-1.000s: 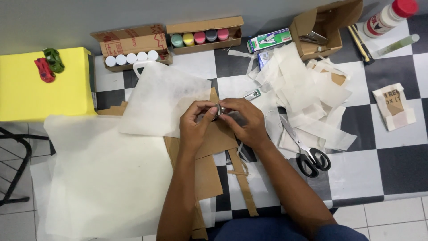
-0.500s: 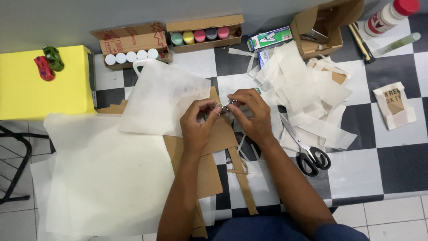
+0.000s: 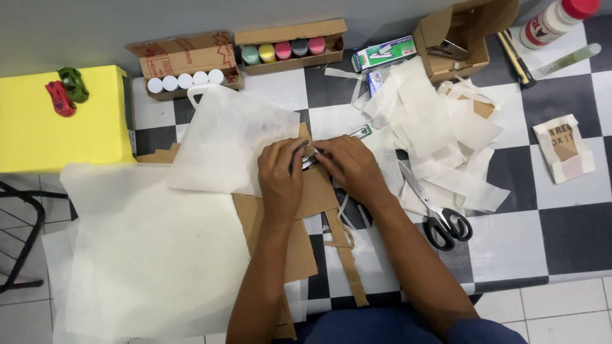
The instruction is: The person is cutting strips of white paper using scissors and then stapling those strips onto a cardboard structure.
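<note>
My left hand [image 3: 280,177] and my right hand [image 3: 349,167] meet over a brown cardboard piece [image 3: 319,194] on the checkered floor. Both grip a small shiny metal tool [image 3: 308,157], which looks like a stapler; my fingers hide most of it. A white fabric bag with a cut-out handle [image 3: 223,143] lies just left of my left hand and partly covers the cardboard. A large white fabric sheet [image 3: 146,255] spreads out at the lower left.
Black-handled scissors [image 3: 440,216] lie right of my right forearm beside a pile of white strips [image 3: 440,124]. Along the wall stand two boxes of paint bottles [image 3: 185,60] [image 3: 290,48], an open cardboard box [image 3: 459,32] and a glue bottle [image 3: 554,19]. A yellow box [image 3: 57,127] is at left.
My fingers have shifted a little on the metal tool and my right hand has slid slightly. Both hands stay together over the cardboard. Nothing else has moved.
</note>
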